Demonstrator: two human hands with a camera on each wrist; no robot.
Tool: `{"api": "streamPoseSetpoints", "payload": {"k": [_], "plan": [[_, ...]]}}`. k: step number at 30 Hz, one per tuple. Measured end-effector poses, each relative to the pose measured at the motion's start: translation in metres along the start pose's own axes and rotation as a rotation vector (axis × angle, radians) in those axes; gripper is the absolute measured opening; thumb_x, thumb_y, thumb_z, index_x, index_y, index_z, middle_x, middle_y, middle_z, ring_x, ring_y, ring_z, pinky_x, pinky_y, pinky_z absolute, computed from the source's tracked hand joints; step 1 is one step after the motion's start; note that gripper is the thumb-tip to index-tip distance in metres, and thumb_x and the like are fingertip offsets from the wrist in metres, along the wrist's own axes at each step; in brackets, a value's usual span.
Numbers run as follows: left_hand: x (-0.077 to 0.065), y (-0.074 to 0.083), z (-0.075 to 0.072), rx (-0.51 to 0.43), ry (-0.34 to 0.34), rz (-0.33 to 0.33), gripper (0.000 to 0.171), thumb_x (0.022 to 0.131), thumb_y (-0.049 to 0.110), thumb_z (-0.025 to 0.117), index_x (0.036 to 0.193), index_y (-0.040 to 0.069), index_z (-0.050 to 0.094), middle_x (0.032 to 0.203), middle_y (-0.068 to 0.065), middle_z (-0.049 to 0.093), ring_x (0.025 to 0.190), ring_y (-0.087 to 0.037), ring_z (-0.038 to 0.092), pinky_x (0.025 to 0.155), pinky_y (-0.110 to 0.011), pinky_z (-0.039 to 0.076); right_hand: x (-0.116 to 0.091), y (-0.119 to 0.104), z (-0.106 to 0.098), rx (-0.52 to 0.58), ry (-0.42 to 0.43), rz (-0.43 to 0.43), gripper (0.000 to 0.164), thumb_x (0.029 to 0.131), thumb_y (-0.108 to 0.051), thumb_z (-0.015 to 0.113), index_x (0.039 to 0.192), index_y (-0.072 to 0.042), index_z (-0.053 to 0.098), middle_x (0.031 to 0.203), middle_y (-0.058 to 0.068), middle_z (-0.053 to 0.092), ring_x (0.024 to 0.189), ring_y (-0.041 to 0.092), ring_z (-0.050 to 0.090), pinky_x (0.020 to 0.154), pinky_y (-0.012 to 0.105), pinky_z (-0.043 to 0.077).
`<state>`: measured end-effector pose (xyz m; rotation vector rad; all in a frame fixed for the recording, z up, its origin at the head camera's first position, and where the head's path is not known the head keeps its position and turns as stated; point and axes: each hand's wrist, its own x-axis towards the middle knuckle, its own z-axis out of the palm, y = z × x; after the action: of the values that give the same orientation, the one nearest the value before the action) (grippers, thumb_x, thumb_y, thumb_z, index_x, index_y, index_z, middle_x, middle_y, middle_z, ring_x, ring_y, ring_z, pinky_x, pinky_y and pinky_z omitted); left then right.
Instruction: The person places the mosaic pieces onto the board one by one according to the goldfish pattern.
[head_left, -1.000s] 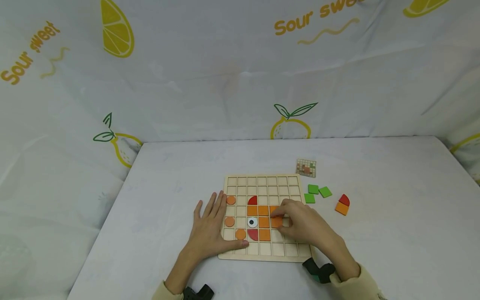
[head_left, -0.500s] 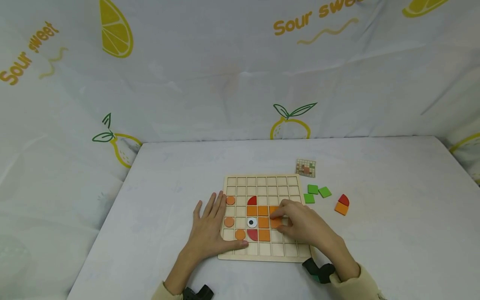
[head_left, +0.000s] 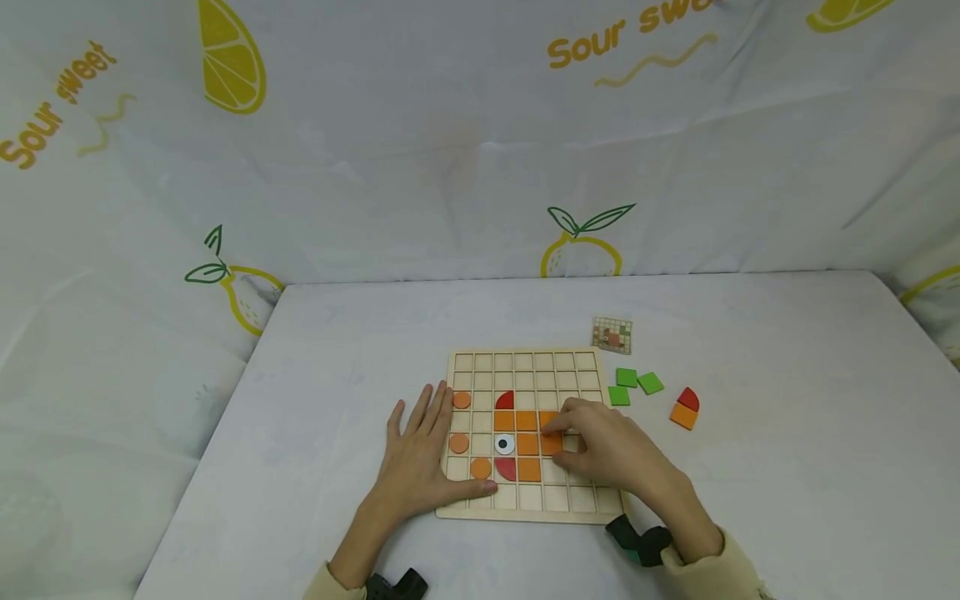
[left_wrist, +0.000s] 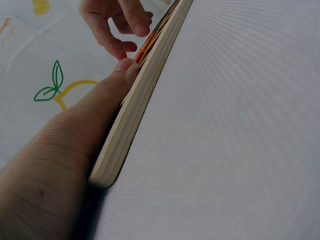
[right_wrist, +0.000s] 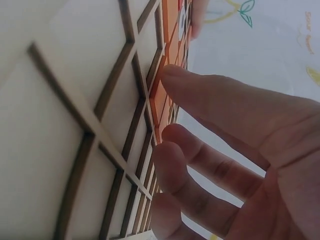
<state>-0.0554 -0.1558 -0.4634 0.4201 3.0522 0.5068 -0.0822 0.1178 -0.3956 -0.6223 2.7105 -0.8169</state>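
Observation:
A pale wooden grid board (head_left: 517, 516) lies flat on the table. My left hand (head_left: 416, 462) is spread along its left side, with the thumb (left_wrist: 125, 67) over the near rows. Thumb and index finger of my right hand (head_left: 611, 446) pinch an orange square tile (head_left: 552, 446) at a cell right of centre; the right wrist view shows the thumb tip against the orange tile (right_wrist: 159, 97). Other orange square tiles (head_left: 528, 445) adjoin it. An eye tile (head_left: 504, 444), two red quarter-circle tiles (head_left: 506, 470) and several orange round tiles (head_left: 481, 468) also sit in cells.
Right of the board lie green square tiles (head_left: 626, 377), and farther right a red quarter-circle tile (head_left: 688, 399) touches an orange square tile (head_left: 683, 417). A small pattern card (head_left: 612, 335) lies behind the board's far right corner. A printed cloth (head_left: 420, 192) hangs behind the table.

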Motion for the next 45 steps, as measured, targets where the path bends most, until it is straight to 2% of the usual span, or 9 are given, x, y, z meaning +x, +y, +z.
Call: {"api": "streamPoseSetpoints", "payload": {"k": [6, 15, 20, 26, 32, 35, 39, 45], "plan": [[0.0, 0.001, -0.001, -0.007, 0.001, 0.001, 0.138, 0.065, 0.091, 0.064, 0.164, 0.007, 0.017, 0.174, -0.006, 0.013, 0.163, -0.029, 0.011, 0.124, -0.065, 0.005, -0.002, 0.004, -0.007, 0.017, 0.007, 0.005, 0.024, 0.081, -0.013, 0.084, 0.105, -0.014, 0.081, 0.093, -0.005, 0.07, 0.069, 0.008, 0.05, 0.06, 0.021, 0.043], [0.0, 0.002, -0.001, -0.011, -0.001, -0.008, 0.138, 0.064, 0.087, 0.067, 0.164, 0.007, 0.016, 0.174, -0.006, 0.012, 0.163, -0.028, 0.011, 0.125, -0.065, 0.005, -0.009, 0.015, -0.022, 0.066, 0.087, 0.018, 0.028, 0.086, -0.014, 0.081, 0.114, -0.009, 0.077, 0.108, 0.005, 0.076, 0.07, 0.007, 0.053, 0.056, 0.02, 0.044], [0.0, 0.002, -0.002, -0.004, -0.001, -0.008, 0.138, 0.064, 0.088, 0.066, 0.164, 0.006, 0.017, 0.174, -0.007, 0.013, 0.163, -0.028, 0.011, 0.124, -0.066, 0.006, -0.018, 0.028, -0.031, 0.058, 0.141, 0.039, 0.029, 0.087, -0.016, 0.08, 0.115, -0.009, 0.076, 0.108, 0.004, 0.076, 0.072, 0.008, 0.054, 0.054, 0.021, 0.043], [0.0, 0.002, -0.001, 0.001, 0.0, -0.009, 0.138, 0.064, 0.088, 0.066, 0.164, 0.006, 0.018, 0.173, -0.007, 0.013, 0.163, -0.028, 0.012, 0.124, -0.066, 0.006, -0.029, 0.048, -0.041, 0.046, 0.177, 0.061, 0.03, 0.084, -0.013, 0.082, 0.113, -0.008, 0.077, 0.115, 0.011, 0.076, 0.072, 0.009, 0.057, 0.055, 0.022, 0.043], [0.0, 0.002, -0.002, 0.0, -0.009, -0.011, 0.138, 0.064, 0.089, 0.065, 0.164, 0.006, 0.017, 0.174, -0.007, 0.012, 0.163, -0.028, 0.011, 0.124, -0.066, 0.006, -0.042, 0.071, -0.047, 0.01, 0.212, 0.114, 0.032, 0.083, -0.015, 0.084, 0.113, -0.006, 0.077, 0.104, 0.01, 0.077, 0.074, 0.011, 0.058, 0.058, 0.022, 0.043], [0.0, 0.003, -0.002, -0.005, -0.012, -0.012, 0.139, 0.064, 0.089, 0.065, 0.164, 0.006, 0.016, 0.174, -0.007, 0.012, 0.163, -0.028, 0.011, 0.125, -0.065, 0.005, -0.048, 0.083, -0.051, -0.006, 0.213, 0.168, 0.034, 0.083, -0.017, 0.084, 0.114, -0.005, 0.077, 0.104, 0.013, 0.075, 0.077, 0.014, 0.059, 0.059, 0.023, 0.043], [-0.001, 0.002, -0.002, 0.003, -0.004, -0.009, 0.139, 0.064, 0.09, 0.064, 0.164, 0.006, 0.017, 0.173, -0.007, 0.013, 0.162, -0.029, 0.012, 0.124, -0.066, 0.006, -0.053, 0.096, -0.055, -0.019, 0.201, 0.223, 0.036, 0.083, -0.017, 0.084, 0.115, -0.003, 0.076, 0.113, 0.021, 0.073, 0.08, 0.018, 0.062, 0.06, 0.025, 0.044], [-0.001, 0.001, 0.0, 0.003, 0.006, -0.001, 0.14, 0.064, 0.096, 0.057, 0.164, 0.006, 0.017, 0.173, -0.007, 0.014, 0.162, -0.03, 0.012, 0.124, -0.067, 0.007, -0.055, 0.106, -0.058, -0.022, 0.206, 0.229, 0.036, 0.083, -0.015, 0.084, 0.115, -0.001, 0.075, 0.118, 0.026, 0.072, 0.081, 0.024, 0.066, 0.064, 0.031, 0.049]]}}
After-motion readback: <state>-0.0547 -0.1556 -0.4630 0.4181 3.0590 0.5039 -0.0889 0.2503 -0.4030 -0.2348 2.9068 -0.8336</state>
